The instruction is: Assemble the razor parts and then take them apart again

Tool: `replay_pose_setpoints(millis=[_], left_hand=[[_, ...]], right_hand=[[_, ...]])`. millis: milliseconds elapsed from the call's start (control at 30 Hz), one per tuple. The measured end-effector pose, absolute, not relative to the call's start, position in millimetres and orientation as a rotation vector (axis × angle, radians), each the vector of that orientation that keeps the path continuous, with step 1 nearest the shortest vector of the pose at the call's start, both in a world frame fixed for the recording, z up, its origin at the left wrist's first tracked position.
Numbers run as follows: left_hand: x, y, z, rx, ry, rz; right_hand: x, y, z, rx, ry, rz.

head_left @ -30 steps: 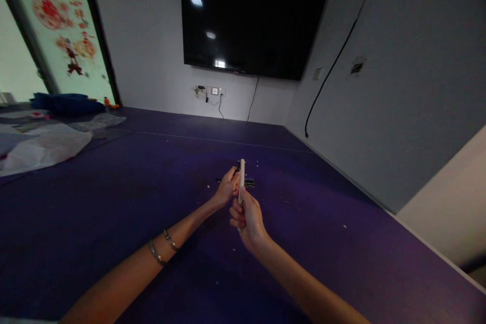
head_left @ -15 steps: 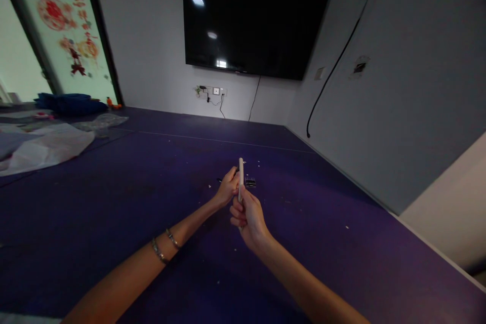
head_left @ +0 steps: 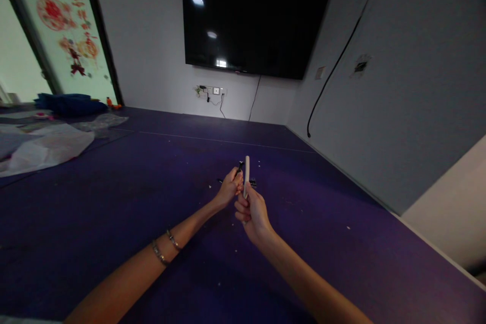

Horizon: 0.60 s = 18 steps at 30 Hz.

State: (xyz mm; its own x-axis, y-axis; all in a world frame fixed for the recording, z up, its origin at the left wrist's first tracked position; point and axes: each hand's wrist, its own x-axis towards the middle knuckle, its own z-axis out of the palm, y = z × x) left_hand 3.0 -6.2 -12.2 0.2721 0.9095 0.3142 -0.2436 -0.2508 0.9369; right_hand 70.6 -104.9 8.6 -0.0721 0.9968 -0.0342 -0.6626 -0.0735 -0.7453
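A pale, slim bar [head_left: 247, 169] is pinched between the thumb and curled index finger of the right hand [head_left: 255, 212]; the grip is closed around its lower end, leaving no visible gap. Most of the bar's length sticks out past the thumb, nearly upright in view, while its bottom end sits at the fingers. The other 3 fingers fold loosely beneath it.

The left hand [head_left: 230, 187] is wrapped tight around a small black tool [head_left: 240, 166], whose tip rises beyond the thumb, just to the left of the bar. The tool and bar tips are apart; whether the left fingertips touch the bar I cannot tell. 2 bracelets [head_left: 166, 247] circle the left forearm.

Behind the right hand's grip, a small black object [head_left: 253, 183], partly hidden, lies on the purple surface [head_left: 152, 197], with white scraps scattered around. A thin dark item [head_left: 219, 180] shows just left of the left hand. Farther off, 1 large television [head_left: 254, 20] hangs on the wall.
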Motion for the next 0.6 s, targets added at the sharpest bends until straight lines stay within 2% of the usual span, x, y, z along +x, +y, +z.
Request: replay_pose_setpoints(millis=[600], left_hand=[[2, 3, -14, 1.460, 0.652, 1.261]], right_hand=[[70, -115, -6, -0.734, -0.683, 1.529]])
